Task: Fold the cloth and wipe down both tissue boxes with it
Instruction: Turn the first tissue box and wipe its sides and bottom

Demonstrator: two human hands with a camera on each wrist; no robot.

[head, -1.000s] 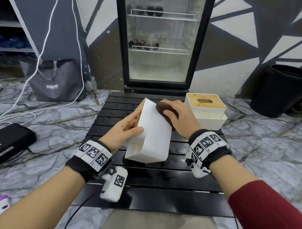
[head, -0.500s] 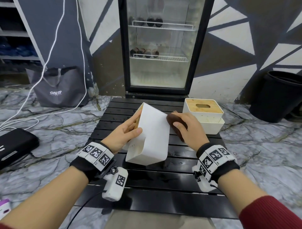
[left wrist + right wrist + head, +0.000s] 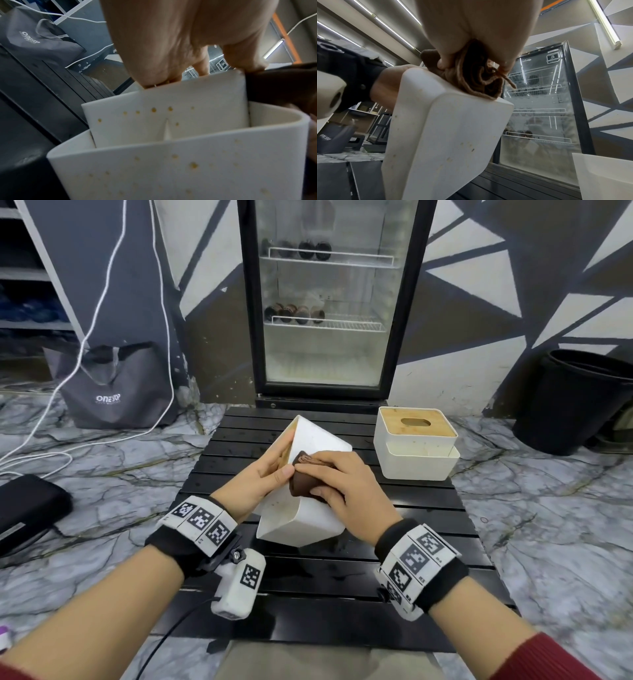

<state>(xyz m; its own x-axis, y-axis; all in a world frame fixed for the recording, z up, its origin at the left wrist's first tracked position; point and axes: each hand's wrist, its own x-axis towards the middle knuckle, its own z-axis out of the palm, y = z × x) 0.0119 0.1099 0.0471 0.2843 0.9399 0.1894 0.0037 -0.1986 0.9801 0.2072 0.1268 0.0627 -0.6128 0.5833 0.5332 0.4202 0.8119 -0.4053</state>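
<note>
A white tissue box (image 3: pixel 301 518) stands tipped on edge in the middle of the black slatted table (image 3: pixel 428 546), its wooden lid facing left. My left hand (image 3: pixel 263 474) grips its left side, thumb on the white face; the left wrist view shows the box (image 3: pixel 171 162) speckled with small stains. My right hand (image 3: pixel 339 481) presses a folded brown cloth (image 3: pixel 301 481) against the box's upper face, and the cloth (image 3: pixel 471 77) is bunched under my fingers in the right wrist view. A second white tissue box (image 3: pixel 416 446) with a wooden lid sits upright at the table's back right.
A glass-door fridge (image 3: pixel 329 302) stands just behind the table. A grey tote bag (image 3: pixel 113 388) and white cables lie on the marble floor at left, with a black case (image 3: pixel 27 508) nearer. A black bin (image 3: pixel 575 402) stands at right.
My right hand has slid the cloth from the box's far right side toward me and leftward across its upper face. The left hand keeps its grip on the box.
</note>
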